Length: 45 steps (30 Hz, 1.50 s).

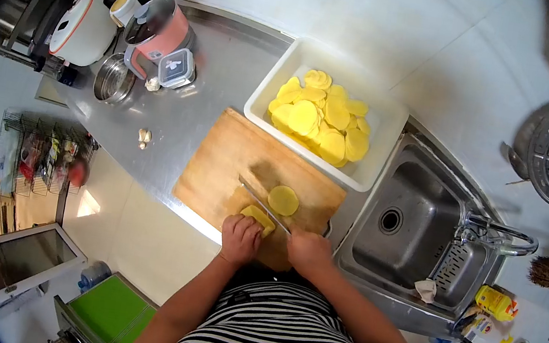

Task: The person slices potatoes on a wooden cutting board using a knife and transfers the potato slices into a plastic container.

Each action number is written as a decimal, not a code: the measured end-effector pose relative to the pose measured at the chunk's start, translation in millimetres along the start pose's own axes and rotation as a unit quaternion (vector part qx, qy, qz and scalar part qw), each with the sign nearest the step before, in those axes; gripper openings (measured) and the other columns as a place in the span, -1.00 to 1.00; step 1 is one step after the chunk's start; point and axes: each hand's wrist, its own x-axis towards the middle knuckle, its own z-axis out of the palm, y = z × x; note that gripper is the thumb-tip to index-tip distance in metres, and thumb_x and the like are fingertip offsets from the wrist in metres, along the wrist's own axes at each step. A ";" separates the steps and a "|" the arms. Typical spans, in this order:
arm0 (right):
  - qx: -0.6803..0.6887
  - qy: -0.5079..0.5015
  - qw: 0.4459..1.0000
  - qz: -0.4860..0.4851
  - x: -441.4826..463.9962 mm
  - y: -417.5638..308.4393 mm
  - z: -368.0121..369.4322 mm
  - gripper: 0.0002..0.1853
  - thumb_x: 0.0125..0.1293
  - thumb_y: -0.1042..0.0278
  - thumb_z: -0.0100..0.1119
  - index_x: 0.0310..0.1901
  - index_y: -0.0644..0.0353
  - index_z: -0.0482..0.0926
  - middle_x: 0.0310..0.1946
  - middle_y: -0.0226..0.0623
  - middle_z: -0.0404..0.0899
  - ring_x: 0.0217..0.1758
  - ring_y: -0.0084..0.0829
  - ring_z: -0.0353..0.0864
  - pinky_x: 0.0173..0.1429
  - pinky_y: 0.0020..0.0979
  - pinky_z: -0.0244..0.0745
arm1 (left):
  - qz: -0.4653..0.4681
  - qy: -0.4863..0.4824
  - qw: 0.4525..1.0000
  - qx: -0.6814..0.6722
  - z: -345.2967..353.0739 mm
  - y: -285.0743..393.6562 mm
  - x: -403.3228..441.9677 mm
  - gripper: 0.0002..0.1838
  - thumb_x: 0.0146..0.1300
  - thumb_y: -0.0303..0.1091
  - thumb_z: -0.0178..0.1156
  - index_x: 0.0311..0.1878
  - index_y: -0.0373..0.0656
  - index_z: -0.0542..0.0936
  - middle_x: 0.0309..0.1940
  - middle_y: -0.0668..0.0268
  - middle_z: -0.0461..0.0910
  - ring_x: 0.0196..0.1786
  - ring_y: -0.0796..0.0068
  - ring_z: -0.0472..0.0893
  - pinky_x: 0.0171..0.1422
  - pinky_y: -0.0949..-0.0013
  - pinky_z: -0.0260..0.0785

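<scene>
On the wooden cutting board (220, 157) lies a peeled yellow potato (258, 217), with my left hand (241, 237) closed over its near end. My right hand (309, 251) grips the handle of a knife (263, 201). Its blade runs up and left across the board, close beside the potato's cut side; whether it touches cannot be made out. One round potato slice (283, 201) rests flat on the board just past the blade. Behind the board, a white plastic tub (274, 77) holds a heap of yellow potato slices (324, 119).
A steel sink (419, 192) with a faucet (500, 235) is at the right. Garlic (144, 138) lies on the steel counter (177, 116) left of the board. Farther back left stand a metal bowl (115, 79), a pink appliance (164, 30), a lidded container (177, 69) and a white cooker (85, 29).
</scene>
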 end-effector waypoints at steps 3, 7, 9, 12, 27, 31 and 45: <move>-0.001 -0.025 0.999 -0.024 -15.8 -12.1 -24.0 -0.84 0.25 0.35 -0.04 -0.36 0.25 0.46 -0.61 -0.07 0.57 -0.52 -0.07 0.63 -0.45 -0.09 0.51 | 0.003 0.015 1.000 0.019 5.5 -4.0 -2.4 -0.67 -0.12 -0.43 0.26 -0.19 -0.06 0.51 -0.15 0.26 0.45 -0.04 0.16 0.42 0.05 0.10 0.30; -0.015 -0.051 0.998 -0.045 -32.0 -14.3 -33.6 -0.85 0.24 0.36 -0.03 -0.37 0.26 0.44 -0.62 -0.06 0.57 -0.54 -0.08 0.63 -0.45 -0.10 0.52 | -0.001 0.012 1.000 0.023 3.9 -3.6 -4.3 -0.65 -0.14 -0.44 0.27 -0.18 -0.07 0.51 -0.13 0.26 0.45 -0.03 0.15 0.43 0.05 0.09 0.30; -0.006 -0.094 0.996 -0.001 -34.8 -16.9 -42.9 -0.82 0.23 0.32 0.05 -0.26 0.26 0.50 -0.60 -0.07 0.57 -0.52 -0.06 0.60 -0.41 -0.10 0.51 | -0.001 0.004 1.000 0.028 3.9 -3.5 -3.2 -0.64 -0.14 -0.44 0.28 -0.18 -0.07 0.51 -0.12 0.26 0.45 -0.02 0.15 0.43 0.05 0.09 0.30; -0.016 -0.096 0.995 -0.006 -40.3 -16.3 -46.9 -0.83 0.22 0.32 0.05 -0.28 0.26 0.49 -0.61 -0.07 0.57 -0.54 -0.05 0.60 -0.42 -0.09 0.51 | 0.000 0.015 1.000 0.020 5.8 -4.2 -3.2 -0.64 -0.15 -0.45 0.28 -0.18 -0.07 0.51 -0.11 0.26 0.45 -0.03 0.16 0.43 0.05 0.09 0.31; 0.008 -0.155 0.988 -0.005 -4.3 -33.2 -44.3 -0.85 0.17 0.43 -0.05 -0.35 0.34 0.48 -0.52 0.06 0.59 -0.42 0.00 0.65 -0.33 -0.07 0.55 | 0.012 0.015 1.000 0.004 5.2 -6.9 -4.4 -0.66 -0.14 -0.42 0.29 -0.19 -0.06 0.53 -0.13 0.29 0.46 -0.01 0.20 0.44 0.02 0.11 0.30; -0.002 -0.135 0.991 -0.016 -4.6 -32.4 -41.5 -0.85 0.16 0.44 -0.04 -0.38 0.32 0.49 -0.51 0.05 0.59 -0.42 -0.01 0.65 -0.34 -0.08 0.56 | 0.005 0.016 1.000 0.004 7.5 -8.9 -8.8 -0.68 -0.14 -0.42 0.28 -0.21 -0.04 0.53 -0.14 0.31 0.46 -0.01 0.22 0.44 0.02 0.11 0.30; -0.008 -0.152 0.988 0.020 -8.8 -24.8 -35.8 -0.85 0.15 0.42 -0.03 -0.37 0.30 0.51 -0.50 0.03 0.60 -0.42 -0.01 0.64 -0.35 -0.10 0.55 | 0.007 0.009 1.000 -0.009 4.6 -8.1 -4.4 -0.68 -0.16 -0.44 0.27 -0.24 -0.01 0.52 -0.14 0.31 0.45 -0.03 0.21 0.42 0.04 0.11 0.30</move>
